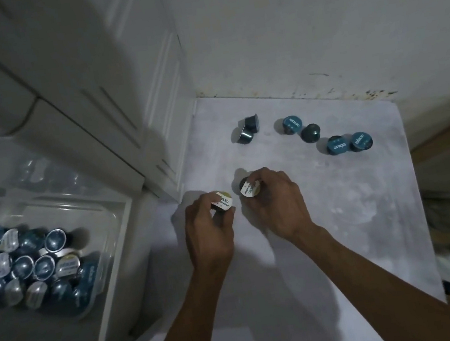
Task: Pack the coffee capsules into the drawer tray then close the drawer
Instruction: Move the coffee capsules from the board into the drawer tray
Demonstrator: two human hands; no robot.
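Both hands work low over the white counter (pixel 328 227), left hand (pixel 208 231) pinching one white-lidded capsule (pixel 223 200), right hand (pixel 277 206) gripping another (pixel 250 189), seemingly gathering a pair for the capsule-filled tray (pixel 102 217) in the open drawer (pixel 118 288) alongside.

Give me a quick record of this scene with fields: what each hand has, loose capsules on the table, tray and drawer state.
left hand: grips a white-lidded capsule
right hand: grips a second white-lidded capsule
loose capsules on table: six blue ones, near the far edge
tray: clear, in the drawer, piled with packed capsules
drawer: open
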